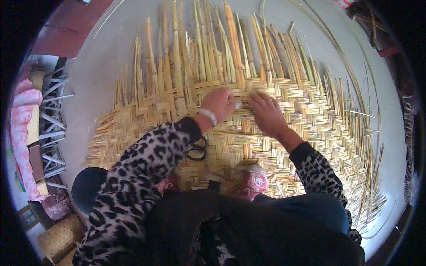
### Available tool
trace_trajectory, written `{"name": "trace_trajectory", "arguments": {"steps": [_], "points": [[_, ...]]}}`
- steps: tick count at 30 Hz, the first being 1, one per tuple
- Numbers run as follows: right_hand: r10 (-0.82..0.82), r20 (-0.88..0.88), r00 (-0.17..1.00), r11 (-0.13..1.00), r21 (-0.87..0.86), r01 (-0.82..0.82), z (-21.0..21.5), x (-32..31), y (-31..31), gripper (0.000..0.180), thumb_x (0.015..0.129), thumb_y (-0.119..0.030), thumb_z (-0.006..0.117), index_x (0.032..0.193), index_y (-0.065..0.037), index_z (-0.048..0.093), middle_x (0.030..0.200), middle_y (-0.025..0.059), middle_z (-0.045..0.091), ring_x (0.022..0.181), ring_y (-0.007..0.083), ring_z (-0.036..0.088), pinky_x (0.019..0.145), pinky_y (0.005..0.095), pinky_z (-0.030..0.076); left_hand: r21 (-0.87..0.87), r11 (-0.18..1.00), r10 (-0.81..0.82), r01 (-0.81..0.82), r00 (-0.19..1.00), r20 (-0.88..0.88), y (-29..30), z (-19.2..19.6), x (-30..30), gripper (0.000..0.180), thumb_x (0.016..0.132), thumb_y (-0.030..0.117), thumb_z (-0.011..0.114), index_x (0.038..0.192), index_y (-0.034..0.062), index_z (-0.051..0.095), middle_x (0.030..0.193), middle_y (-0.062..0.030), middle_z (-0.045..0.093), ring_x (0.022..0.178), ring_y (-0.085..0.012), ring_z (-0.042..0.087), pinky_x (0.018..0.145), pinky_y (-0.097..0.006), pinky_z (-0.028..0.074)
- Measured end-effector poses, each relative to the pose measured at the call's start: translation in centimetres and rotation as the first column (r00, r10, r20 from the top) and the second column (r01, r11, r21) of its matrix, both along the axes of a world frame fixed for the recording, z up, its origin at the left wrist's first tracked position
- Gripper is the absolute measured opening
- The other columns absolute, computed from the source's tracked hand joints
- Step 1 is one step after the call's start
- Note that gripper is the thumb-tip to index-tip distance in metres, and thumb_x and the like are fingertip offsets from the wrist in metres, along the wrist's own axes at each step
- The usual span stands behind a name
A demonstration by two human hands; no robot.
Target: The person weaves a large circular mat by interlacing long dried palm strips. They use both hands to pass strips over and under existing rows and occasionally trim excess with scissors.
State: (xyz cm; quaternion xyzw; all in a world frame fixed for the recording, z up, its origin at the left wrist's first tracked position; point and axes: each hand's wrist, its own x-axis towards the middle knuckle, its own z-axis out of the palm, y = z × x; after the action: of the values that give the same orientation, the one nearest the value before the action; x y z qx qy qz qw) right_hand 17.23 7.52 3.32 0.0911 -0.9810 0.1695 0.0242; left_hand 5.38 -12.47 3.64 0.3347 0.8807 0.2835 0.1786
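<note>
A woven mat of pale yellow split reed (151, 126) spreads under me, with loose upright reed ends (176, 57) fanning out along its far edge. My left hand (217, 106), with a white band at the wrist, is closed at the weave near that edge. Its slightly blurred fingertips pinch a flat reed strip (242, 93) running sideways between my hands. Opposite, my right hand (269, 116) has its fingers bent down together onto the same strip, the thumb partly hidden. A dark looped cord (197, 153) lies just below my left wrist.
My pink shoes (254, 181) rest on the mat's near part. Long thin reeds (350, 73) curve along the right side over the pale floor (84, 115). At left stand a white metal rack (54, 124), pink cloth (24, 128) and a straw-coloured roll (60, 237).
</note>
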Motion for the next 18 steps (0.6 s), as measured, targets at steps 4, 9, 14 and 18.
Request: {"name": "trace_trajectory", "arguments": {"steps": [4, 9, 14, 18], "points": [[0.052, -0.018, 0.999, 0.992, -0.115, -0.053, 1.1, 4.8, -1.8, 0.049, 0.080, -0.019, 0.066, 0.127, -0.010, 0.051, 0.139, 0.0134, 0.045, 0.132, 0.0357, 0.037, 0.107, 0.0496, 0.033, -0.362, 0.758, -0.618, 0.542, 0.774, -0.136, -9.9, 2.6, 4.0, 0.049, 0.078, 0.042, 0.069, 0.111, 0.0089, 0.057, 0.100, -0.0121, 0.060, 0.097, -0.0308, 0.056, 0.084, -0.045, 0.044], [0.022, -0.077, 0.997, 1.000, 0.008, -0.021, 0.6, 5.9, -3.0, 0.010, 0.084, -0.013, 0.060, 0.093, -0.011, 0.063, 0.132, 0.0121, 0.051, 0.129, 0.0313, 0.042, 0.102, 0.0473, 0.038, -0.461, 0.567, -0.766, 0.683, 0.643, 0.010, -17.5, 4.6, 3.6, 0.044, 0.076, 0.042, 0.069, 0.105, 0.0116, 0.057, 0.100, -0.0066, 0.058, 0.100, -0.0246, 0.056, 0.083, -0.040, 0.042], [-0.001, -0.073, 0.997, 1.000, -0.013, 0.000, 0.7, 4.9, -3.1, 0.010, 0.082, -0.009, 0.059, 0.092, -0.008, 0.059, 0.111, 0.0132, 0.061, 0.108, 0.0312, 0.057, 0.086, 0.0426, 0.048, -0.483, 0.824, -0.390, 0.297, 0.915, -0.104, -18.9, 1.4, 0.6, 0.050, 0.083, 0.036, 0.064, 0.122, 0.0078, 0.052, 0.113, -0.0155, 0.058, 0.107, -0.0328, 0.055, 0.092, -0.044, 0.043], [-0.045, 0.049, 0.998, 0.990, -0.132, 0.051, 1.8, 4.9, -4.1, 0.012, 0.087, -0.012, 0.058, 0.098, -0.008, 0.057, 0.087, 0.0108, 0.063, 0.074, 0.0299, 0.063, 0.059, 0.0394, 0.052, -0.179, 0.962, 0.157, -0.205, 0.955, -0.253, -15.9, -1.9, -5.7, 0.054, 0.086, 0.032, 0.061, 0.130, 0.0042, 0.047, 0.124, -0.0221, 0.055, 0.115, -0.0391, 0.052, 0.099, -0.044, 0.042]]}}
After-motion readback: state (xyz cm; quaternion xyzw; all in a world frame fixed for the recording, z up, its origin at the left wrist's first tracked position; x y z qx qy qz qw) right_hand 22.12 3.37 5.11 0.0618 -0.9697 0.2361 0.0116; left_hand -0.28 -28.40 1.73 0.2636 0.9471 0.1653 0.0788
